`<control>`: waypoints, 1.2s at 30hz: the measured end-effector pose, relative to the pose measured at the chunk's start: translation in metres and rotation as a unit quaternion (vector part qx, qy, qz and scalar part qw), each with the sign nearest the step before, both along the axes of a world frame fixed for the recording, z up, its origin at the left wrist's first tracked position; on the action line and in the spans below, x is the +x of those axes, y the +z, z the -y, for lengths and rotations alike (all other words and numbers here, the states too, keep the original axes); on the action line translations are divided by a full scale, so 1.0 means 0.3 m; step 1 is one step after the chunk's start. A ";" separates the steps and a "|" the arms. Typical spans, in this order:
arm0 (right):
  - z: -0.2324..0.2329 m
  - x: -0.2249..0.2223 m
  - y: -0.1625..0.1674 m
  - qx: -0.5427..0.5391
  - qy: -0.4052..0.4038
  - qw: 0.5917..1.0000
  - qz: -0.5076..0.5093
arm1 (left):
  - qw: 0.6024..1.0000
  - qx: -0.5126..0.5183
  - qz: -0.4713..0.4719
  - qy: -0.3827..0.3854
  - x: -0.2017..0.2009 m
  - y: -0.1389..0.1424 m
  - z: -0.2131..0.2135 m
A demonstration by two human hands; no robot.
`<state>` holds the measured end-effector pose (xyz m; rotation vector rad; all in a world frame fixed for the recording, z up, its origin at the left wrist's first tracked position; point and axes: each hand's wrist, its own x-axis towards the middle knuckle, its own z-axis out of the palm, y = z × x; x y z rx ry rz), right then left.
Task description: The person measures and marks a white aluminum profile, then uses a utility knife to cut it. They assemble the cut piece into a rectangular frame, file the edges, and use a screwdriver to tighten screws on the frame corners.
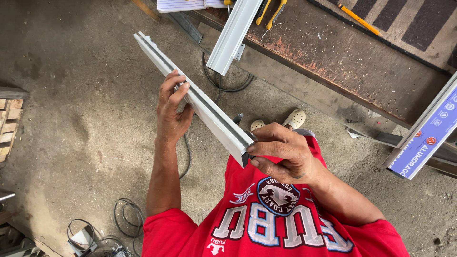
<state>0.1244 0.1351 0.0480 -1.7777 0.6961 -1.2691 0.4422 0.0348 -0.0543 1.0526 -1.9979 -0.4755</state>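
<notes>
while the head camera looks straight down the front of a red printed shirt [273, 223], both bare hands hold one long white aluminium profile [200, 102] out over a grey concrete floor [71, 119]. the profile runs on a slant from its far end at the upper left down to its near end just in front of the chest, with a dark groove along its top face. the left hand [172, 112] grips it about midway, fingers curled over the upper edge and thumb tucked beneath, so the hand is closed round the bar. the right hand [285, 154] is closed on the near end, fingertips pinched against the cut face and the thumb on top; whether a small dark piece sits at that end corner i cannot tell. below the profile, two pale clogs [285, 121] stand on the floor, and a black cable [228, 85] loops past them. to the upper right lies a rusty steel workbench [362, 71], with a second white profile [233, 35] hanging over its edge, yellow-handled pliers [271, 12] beside that, and a yellow pencil [359, 20] further right. another profile wrapped in blue printed film [428, 135] leans in at the right edge. coiled wires [126, 214] lie at the lower left, and stacked wood [9, 123] shows at the left edge.
</notes>
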 end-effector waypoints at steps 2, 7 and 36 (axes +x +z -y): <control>0.004 0.001 -0.003 -0.022 -0.005 1.000 -0.005 | 1.000 -0.005 0.000 0.000 0.001 0.003 0.000; 0.002 -0.004 -0.025 -0.038 -0.004 0.999 -0.016 | 1.000 -0.012 0.007 -0.001 0.003 -0.003 0.003; 0.002 -0.019 -0.064 -0.052 -0.084 0.993 -0.064 | 0.995 0.055 0.075 0.033 0.022 0.032 -0.032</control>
